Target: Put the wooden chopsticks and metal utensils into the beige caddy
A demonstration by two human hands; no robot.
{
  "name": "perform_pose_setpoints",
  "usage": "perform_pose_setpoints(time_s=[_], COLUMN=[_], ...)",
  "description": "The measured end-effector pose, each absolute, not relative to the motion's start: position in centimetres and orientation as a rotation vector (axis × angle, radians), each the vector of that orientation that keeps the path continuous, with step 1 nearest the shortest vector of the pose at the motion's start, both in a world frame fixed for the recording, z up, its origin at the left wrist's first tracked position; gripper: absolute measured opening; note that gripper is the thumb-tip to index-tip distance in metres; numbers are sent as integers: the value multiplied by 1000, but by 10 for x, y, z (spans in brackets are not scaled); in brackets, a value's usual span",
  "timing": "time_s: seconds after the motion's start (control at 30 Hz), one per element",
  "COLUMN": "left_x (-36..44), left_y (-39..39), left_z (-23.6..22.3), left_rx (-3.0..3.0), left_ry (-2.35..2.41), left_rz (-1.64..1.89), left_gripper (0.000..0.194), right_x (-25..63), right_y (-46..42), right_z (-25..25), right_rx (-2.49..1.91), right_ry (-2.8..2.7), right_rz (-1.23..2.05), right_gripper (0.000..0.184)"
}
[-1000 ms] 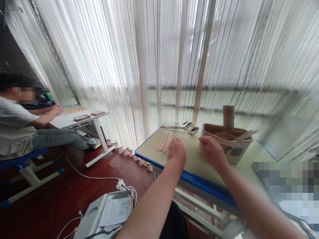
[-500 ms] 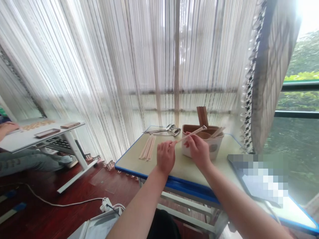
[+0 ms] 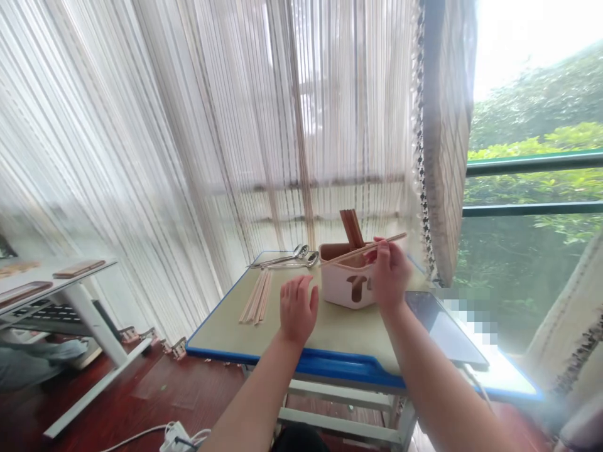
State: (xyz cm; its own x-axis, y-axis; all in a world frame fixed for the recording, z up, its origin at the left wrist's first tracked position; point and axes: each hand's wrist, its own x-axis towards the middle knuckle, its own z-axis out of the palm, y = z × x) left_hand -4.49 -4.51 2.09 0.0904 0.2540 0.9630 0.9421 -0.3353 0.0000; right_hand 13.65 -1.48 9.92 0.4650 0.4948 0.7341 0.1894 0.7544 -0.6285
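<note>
Curtain: a sheer striped curtain (image 3: 211, 125) hangs behind everything.
Surface: the pale, blue-edged surface (image 3: 325, 339) carries the things.
Container: the white container (image 3: 336, 285) stands upright on it, with a cutout in its front.
Tablet: a flat dark-screened device (image 3: 450, 336) lies beside the right forearm.
Right hand: the right hand (image 3: 391, 273) pinches the slim pale wood between thumb and fingers; a light but firm hold suits it, I judge.
Left hand: the left hand (image 3: 298, 307) is empty, fingers slightly parted, between the loose pile and the container; it is well placed to steady the free end.
Dark sticks: a bundle of dark sticks (image 3: 352, 231) leans up out of the container.
Spoons: metal spoons (image 3: 301, 252) lie near the far edge.
Loose pile: pale sticks (image 3: 257, 301) fan out on the surface.
Held wood: the held pale wood (image 3: 348, 254) slants above the container's opening (one stick or a pair, I cannot tell); keeping it clear of the rim should prevent snags.
</note>
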Motion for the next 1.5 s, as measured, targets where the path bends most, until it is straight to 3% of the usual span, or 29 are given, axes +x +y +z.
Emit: perform_pose_setpoints(time_s=[0.2, 0.33, 0.6, 0.9, 1.1, 1.3, 1.5], left_x=[-10, 14, -5, 6, 11, 13, 10], left_y=[-23, -1, 20, 9, 9, 11, 9], left_z=[64, 84, 60, 55, 50, 50, 48], left_rx=[-1783, -1934, -1815, -1778, -1790, -1744, -1760], left_ry=[-1127, -1041, -988, -1039, -1033, -1062, -1004], left_rz=[-1438, -1460, -1592, -1446, -1477, -1560, -1524], left_gripper=[30, 20, 24, 26, 25, 24, 23], right_x=[160, 175, 178, 164, 165, 162, 154], right_y=[3, 9, 12, 17, 26, 25, 18], right_z=[101, 99, 94, 90, 87, 84, 84], right_rx=[-883, -920, -982, -1023, -964, -992, -1350], right_ry=[-818, -748, -1010, -1234, -1106, -1105, -1192], right_rz=[8, -43, -268, -159, -100, -108, -161], right_gripper=[38, 37, 30, 23, 46, 44, 28])
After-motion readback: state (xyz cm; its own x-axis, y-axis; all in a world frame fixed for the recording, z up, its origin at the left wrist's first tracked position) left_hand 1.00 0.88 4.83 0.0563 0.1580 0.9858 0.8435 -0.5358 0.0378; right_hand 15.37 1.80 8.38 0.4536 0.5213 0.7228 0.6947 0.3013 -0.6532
